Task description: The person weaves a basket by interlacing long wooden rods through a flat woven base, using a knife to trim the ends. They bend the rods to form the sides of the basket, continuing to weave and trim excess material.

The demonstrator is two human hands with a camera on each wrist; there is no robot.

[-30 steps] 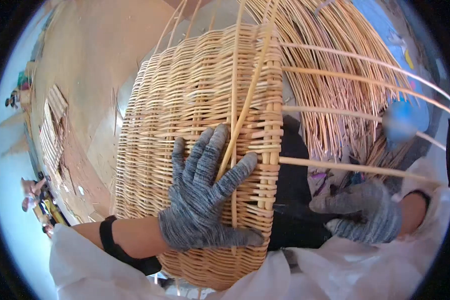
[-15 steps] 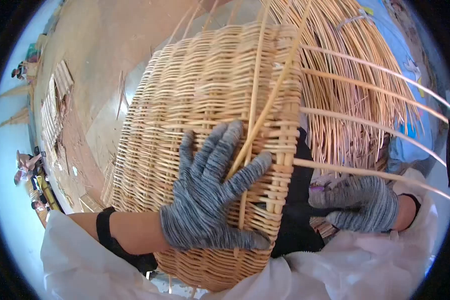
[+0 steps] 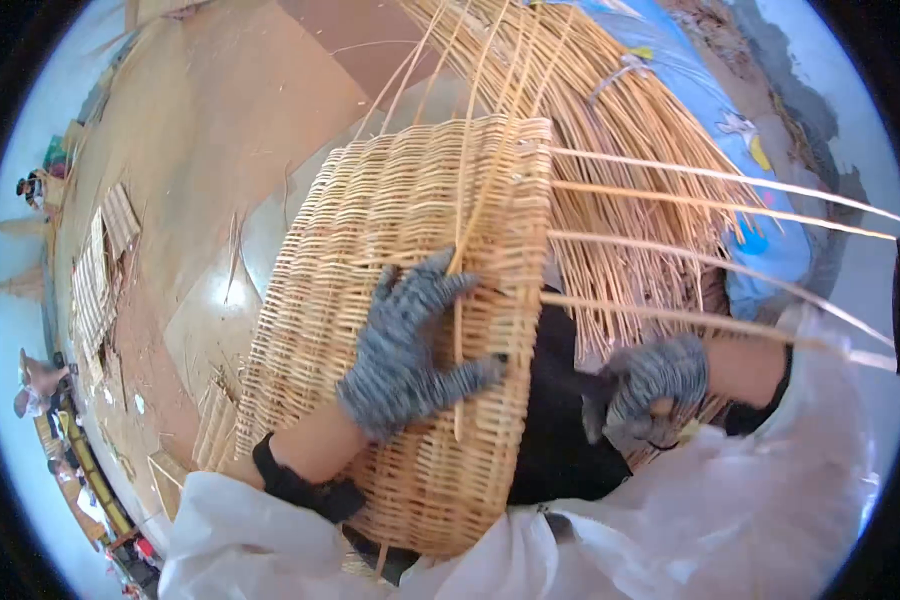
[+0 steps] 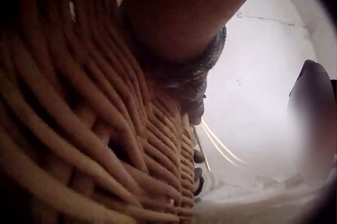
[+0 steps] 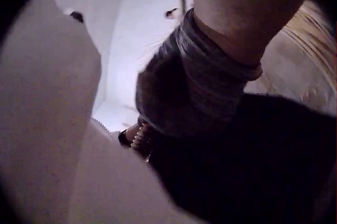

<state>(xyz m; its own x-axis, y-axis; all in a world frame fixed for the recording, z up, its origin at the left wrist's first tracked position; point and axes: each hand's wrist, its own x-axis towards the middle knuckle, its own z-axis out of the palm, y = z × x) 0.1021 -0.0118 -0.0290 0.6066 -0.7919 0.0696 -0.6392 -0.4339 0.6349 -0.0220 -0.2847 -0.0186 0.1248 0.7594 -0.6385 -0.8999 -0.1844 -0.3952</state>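
A woven wicker piece [image 3: 370, 220] leans across the lap in the head view, with loose rods standing out at its top and right edges. My gloved left hand [image 3: 405, 350] rests on its face, fingers spread, beside two crossing rods [image 3: 462, 220]. To the right of the weave, my gloved right hand [image 3: 655, 385] is held low with bent fingers; whether it holds anything is unclear. The left wrist view shows the weave [image 4: 105, 129] close beside the glove's dark cuff [image 4: 189, 84]. In the right wrist view the glove [image 5: 195, 87] shows, its fingers mostly hidden.
A large bundle of long rods [image 3: 630, 130] lies behind at the right, beside blue sheeting [image 3: 770, 240]. Corrugated pieces [image 3: 95, 280] and loose scraps lie on the floor at left. People sit at the far left edge. A white garment [image 3: 710, 500] covers the lap.
The wicker piece has shifted left and lower in the head view. My left hand's fingers have drawn in slightly; my right hand has moved left and its fingers are more bent.
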